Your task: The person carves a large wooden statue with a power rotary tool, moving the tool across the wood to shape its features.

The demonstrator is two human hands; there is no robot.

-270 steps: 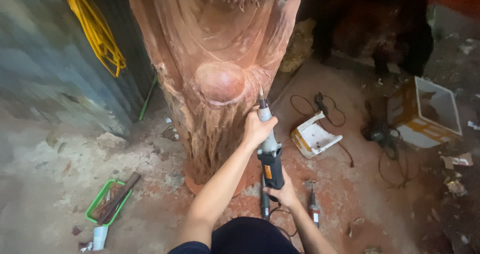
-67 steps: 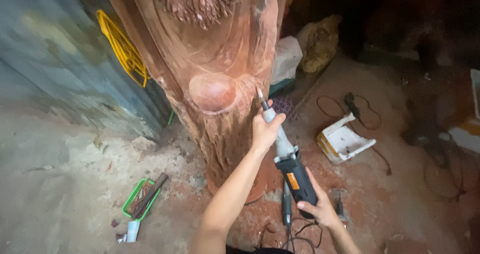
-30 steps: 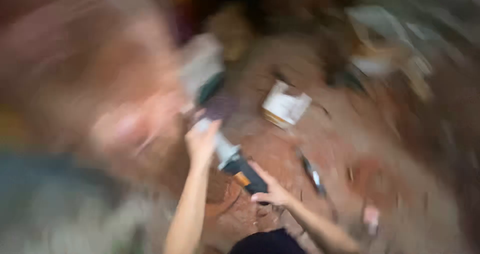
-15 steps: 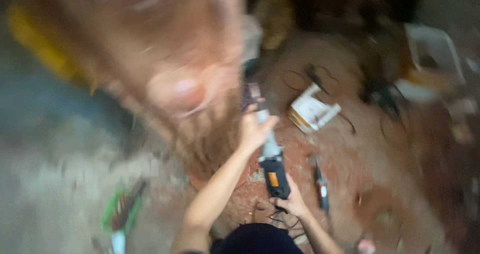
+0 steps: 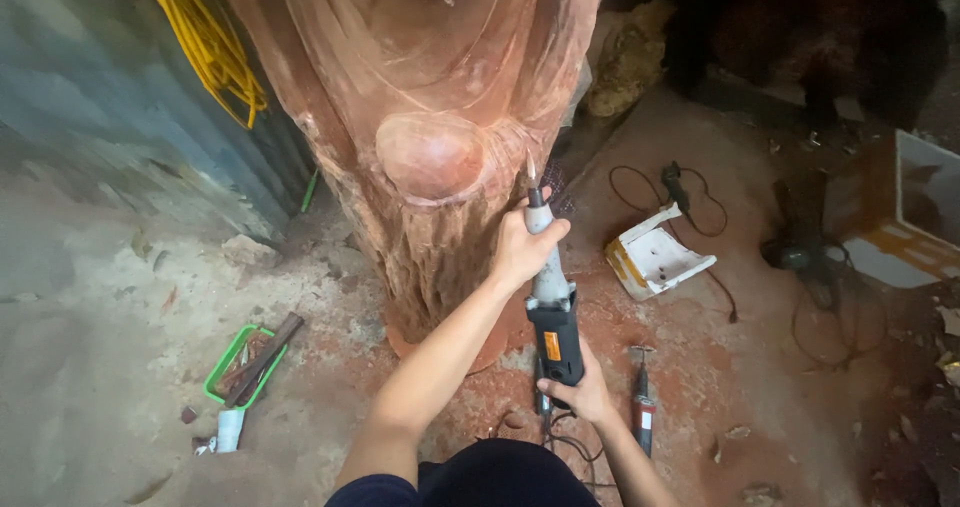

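The person holds a die grinder (image 5: 552, 307) in both hands against a tall reddish wood carving (image 5: 420, 117) that stands on the dusty floor (image 5: 120, 297). The left hand (image 5: 525, 247) is wrapped around the tool's pale metal neck, fingers curled tight about it, and the right hand (image 5: 580, 392) grips the rear of the black body, fingers closed around it where the cord leaves. The grinder's long axis runs almost straight up the picture, from the right hand near the body to the pointed bit (image 5: 531, 172) at the far end, so the left hand is the nearer one to the work. The bit sits just to the right of the smooth rounded bulge (image 5: 430, 152) on the carving, at its right edge; whether the tip is touching the wood or only just beside it I cannot quite tell from this angle. On the floor lie a second, slimmer tool (image 5: 642, 412) just right of the right hand, a white box (image 5: 658, 259) farther off, and a green tray (image 5: 240, 367) well apart to the left. Compared with half a second ago, the view is sharp instead of smeared, and the grip on the grinder looks unchanged.
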